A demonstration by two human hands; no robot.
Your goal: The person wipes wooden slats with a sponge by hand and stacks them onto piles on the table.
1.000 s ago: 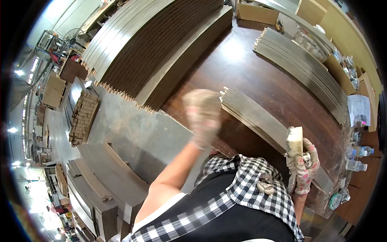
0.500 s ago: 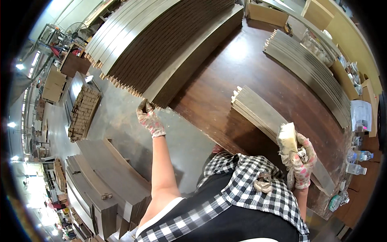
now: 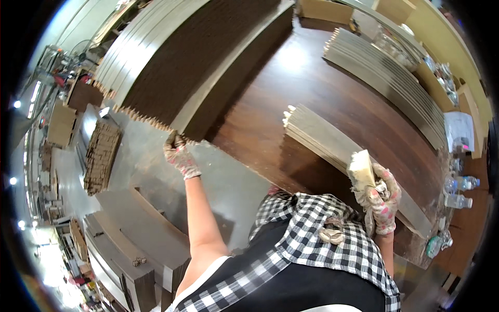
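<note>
Here, left hand [image 3: 179, 156] on strip stack [image 3: 171, 67], right hand [image 3: 382, 200] w/ block [image 3: 361, 167]

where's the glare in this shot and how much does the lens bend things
Head view: a bright glare patch sits on the dark wooden table near the top. Head view: the fisheye curves the long strips of the big stack toward the rim, and the corners go black. Head view: both gloved hands, left hand and right hand, look sharp, with lamps blown out at the left edge.
</note>
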